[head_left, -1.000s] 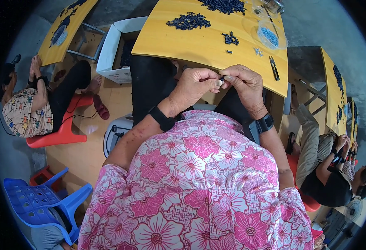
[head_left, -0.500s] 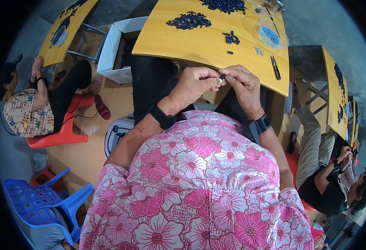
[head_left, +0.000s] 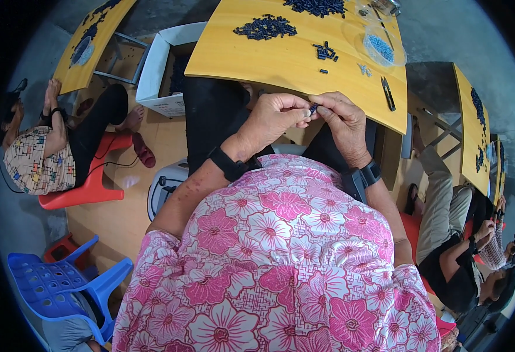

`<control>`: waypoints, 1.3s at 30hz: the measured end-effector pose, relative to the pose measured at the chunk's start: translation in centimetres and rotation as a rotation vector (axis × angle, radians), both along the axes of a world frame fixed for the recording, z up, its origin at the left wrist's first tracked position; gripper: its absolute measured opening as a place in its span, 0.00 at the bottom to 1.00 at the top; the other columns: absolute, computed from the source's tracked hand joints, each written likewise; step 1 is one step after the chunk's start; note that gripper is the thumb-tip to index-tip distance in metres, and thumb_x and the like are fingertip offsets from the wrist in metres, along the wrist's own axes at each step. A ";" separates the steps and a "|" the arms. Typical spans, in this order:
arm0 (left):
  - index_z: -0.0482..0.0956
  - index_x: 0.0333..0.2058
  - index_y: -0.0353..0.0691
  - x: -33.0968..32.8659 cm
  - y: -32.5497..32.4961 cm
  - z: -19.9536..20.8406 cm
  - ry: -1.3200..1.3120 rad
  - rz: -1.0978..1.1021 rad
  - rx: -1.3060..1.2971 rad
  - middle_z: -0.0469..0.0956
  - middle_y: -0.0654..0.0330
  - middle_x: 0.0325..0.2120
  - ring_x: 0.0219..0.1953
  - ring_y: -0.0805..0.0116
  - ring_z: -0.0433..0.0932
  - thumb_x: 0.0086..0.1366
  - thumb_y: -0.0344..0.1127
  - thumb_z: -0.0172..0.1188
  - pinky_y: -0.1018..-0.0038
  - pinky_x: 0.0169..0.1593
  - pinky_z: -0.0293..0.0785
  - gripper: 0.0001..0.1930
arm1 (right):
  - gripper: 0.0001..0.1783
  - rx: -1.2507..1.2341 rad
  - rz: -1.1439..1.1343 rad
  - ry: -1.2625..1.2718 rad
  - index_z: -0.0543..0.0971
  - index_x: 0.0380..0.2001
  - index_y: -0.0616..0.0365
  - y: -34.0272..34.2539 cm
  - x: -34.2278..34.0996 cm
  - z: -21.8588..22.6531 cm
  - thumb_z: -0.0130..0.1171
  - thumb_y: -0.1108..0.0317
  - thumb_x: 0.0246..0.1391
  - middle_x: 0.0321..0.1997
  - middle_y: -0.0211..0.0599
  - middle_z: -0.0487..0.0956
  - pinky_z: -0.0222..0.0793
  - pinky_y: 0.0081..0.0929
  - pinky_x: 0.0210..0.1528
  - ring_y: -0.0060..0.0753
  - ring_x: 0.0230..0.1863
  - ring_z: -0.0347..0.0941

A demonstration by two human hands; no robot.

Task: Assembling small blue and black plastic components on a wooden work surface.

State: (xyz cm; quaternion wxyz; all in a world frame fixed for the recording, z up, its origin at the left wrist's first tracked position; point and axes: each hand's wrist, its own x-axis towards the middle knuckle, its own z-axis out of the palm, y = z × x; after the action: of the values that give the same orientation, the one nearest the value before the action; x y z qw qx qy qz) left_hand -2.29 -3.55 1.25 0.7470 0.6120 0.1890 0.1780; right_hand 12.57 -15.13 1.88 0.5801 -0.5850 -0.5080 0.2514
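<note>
Just off the near edge of the yellow table, both my hands meet over my lap. A small dark cylindrical piece is pinched between them, mostly covered by fingertips. My left hand is closed with thumb and forefinger on one side of it; my right hand grips its other side. On the tabletop beyond lie a single dark piece, a small cluster of dark pieces and a larger pile. Black-handled snips lie near the right edge.
A clear tub of light blue bits stands at the table's right, near small pale bits. Another dark pile is at the back. A white box stands left of my legs. People sit at tables on both sides.
My hands stay nearly in place, with the dark piece showing slightly more between my fingertips. The person at the right has shifted a little.
</note>
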 end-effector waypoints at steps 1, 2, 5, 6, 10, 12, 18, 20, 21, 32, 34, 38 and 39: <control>0.81 0.39 0.30 0.0 0.0 0.0 0.004 0.001 -0.013 0.82 0.58 0.32 0.31 0.78 0.79 0.64 0.28 0.60 0.82 0.37 0.77 0.08 | 0.16 -0.005 -0.007 0.004 0.82 0.42 0.59 0.0 0.0 0.0 0.55 0.83 0.51 0.35 0.36 0.79 0.71 0.19 0.42 0.24 0.34 0.77; 0.81 0.39 0.30 0.0 0.0 0.0 0.004 0.001 -0.013 0.82 0.58 0.32 0.31 0.78 0.79 0.64 0.28 0.60 0.82 0.37 0.77 0.08 | 0.16 -0.005 -0.007 0.004 0.82 0.42 0.59 0.0 0.0 0.0 0.55 0.83 0.51 0.35 0.36 0.79 0.71 0.19 0.42 0.24 0.34 0.77; 0.80 0.39 0.30 0.0 0.0 0.3 0.036 -0.018 0.005 0.79 0.62 0.28 0.32 0.78 0.77 0.64 0.28 0.59 0.81 0.38 0.75 0.08 | 0.15 -0.012 -0.010 0.015 0.82 0.42 0.59 -0.1 0.1 -0.1 0.55 0.82 0.51 0.35 0.36 0.80 0.71 0.19 0.41 0.23 0.34 0.77; 0.80 0.39 0.30 -0.1 0.0 0.3 0.032 -0.025 0.007 0.79 0.62 0.28 0.32 0.78 0.77 0.63 0.28 0.60 0.81 0.38 0.75 0.08 | 0.15 -0.014 -0.013 0.005 0.82 0.42 0.59 -0.1 0.0 -0.1 0.56 0.82 0.52 0.35 0.36 0.80 0.71 0.18 0.41 0.23 0.33 0.77; 0.79 0.39 0.31 -0.1 0.0 0.4 0.026 -0.038 0.012 0.79 0.61 0.28 0.32 0.77 0.78 0.63 0.28 0.60 0.81 0.39 0.75 0.08 | 0.12 -0.016 -0.016 0.047 0.82 0.40 0.61 0.0 0.0 0.0 0.56 0.81 0.52 0.35 0.35 0.80 0.71 0.18 0.40 0.23 0.32 0.77; 0.79 0.39 0.31 -0.1 0.1 0.5 0.029 -0.043 0.012 0.79 0.61 0.28 0.32 0.77 0.78 0.63 0.28 0.60 0.81 0.39 0.75 0.08 | 0.12 -0.021 -0.022 0.052 0.83 0.40 0.61 0.0 0.0 -0.1 0.57 0.81 0.52 0.34 0.35 0.80 0.71 0.18 0.40 0.23 0.32 0.77; 0.79 0.39 0.31 0.1 0.1 0.8 0.032 -0.060 -0.013 0.79 0.61 0.28 0.34 0.75 0.79 0.63 0.29 0.61 0.81 0.39 0.75 0.08 | 0.10 -0.035 -0.057 0.120 0.83 0.37 0.61 -0.1 0.1 -0.8 0.58 0.80 0.52 0.33 0.35 0.81 0.70 0.18 0.40 0.22 0.33 0.77; 0.79 0.39 0.31 0.1 0.2 0.8 0.031 -0.060 -0.024 0.79 0.60 0.28 0.34 0.75 0.79 0.63 0.29 0.60 0.81 0.39 0.75 0.08 | 0.10 -0.040 -0.071 0.142 0.83 0.37 0.61 0.0 0.1 -1.1 0.58 0.80 0.52 0.33 0.35 0.81 0.70 0.18 0.41 0.22 0.33 0.77; 0.79 0.38 0.31 0.0 0.3 0.7 0.029 -0.063 -0.033 0.79 0.60 0.28 0.35 0.75 0.79 0.63 0.29 0.60 0.81 0.40 0.75 0.08 | 0.10 -0.006 -0.076 0.140 0.83 0.37 0.61 0.1 0.0 -1.3 0.58 0.80 0.51 0.33 0.35 0.81 0.70 0.18 0.41 0.21 0.33 0.76; 0.79 0.37 0.31 0.6 0.3 0.0 0.052 -0.043 0.016 0.80 0.62 0.28 0.32 0.78 0.77 0.63 0.29 0.60 0.81 0.38 0.74 0.07 | 0.11 0.002 -0.075 0.131 0.83 0.39 0.62 0.1 -0.1 -1.4 0.58 0.80 0.53 0.39 0.36 0.81 0.70 0.18 0.45 0.23 0.38 0.76; 0.79 0.38 0.31 0.6 0.3 0.0 0.026 -0.040 -0.001 0.80 0.62 0.28 0.31 0.78 0.77 0.63 0.29 0.60 0.81 0.38 0.74 0.08 | 0.12 0.006 -0.074 0.161 0.82 0.42 0.62 0.1 -0.1 -1.5 0.57 0.80 0.53 0.39 0.36 0.81 0.70 0.19 0.45 0.23 0.40 0.76; 0.79 0.38 0.30 0.5 0.4 0.3 0.011 -0.037 0.023 0.80 0.62 0.28 0.31 0.78 0.77 0.63 0.30 0.61 0.81 0.37 0.74 0.08 | 0.14 0.016 -0.066 0.152 0.81 0.43 0.62 0.1 -0.1 -1.1 0.57 0.81 0.53 0.40 0.36 0.81 0.70 0.19 0.46 0.24 0.40 0.76; 0.79 0.38 0.30 0.5 0.4 0.2 0.010 -0.034 0.018 0.79 0.62 0.28 0.31 0.78 0.77 0.63 0.30 0.61 0.81 0.37 0.74 0.09 | 0.15 0.017 -0.055 0.116 0.81 0.44 0.62 0.0 -0.1 -0.9 0.57 0.82 0.52 0.40 0.37 0.80 0.70 0.19 0.46 0.25 0.40 0.77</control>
State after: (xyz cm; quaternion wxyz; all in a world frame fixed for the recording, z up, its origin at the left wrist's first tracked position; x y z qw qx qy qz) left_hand -1.77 -3.14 1.49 0.7435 0.6227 0.1807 0.1637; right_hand 12.51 -15.13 0.96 0.6203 -0.5782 -0.4592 0.2646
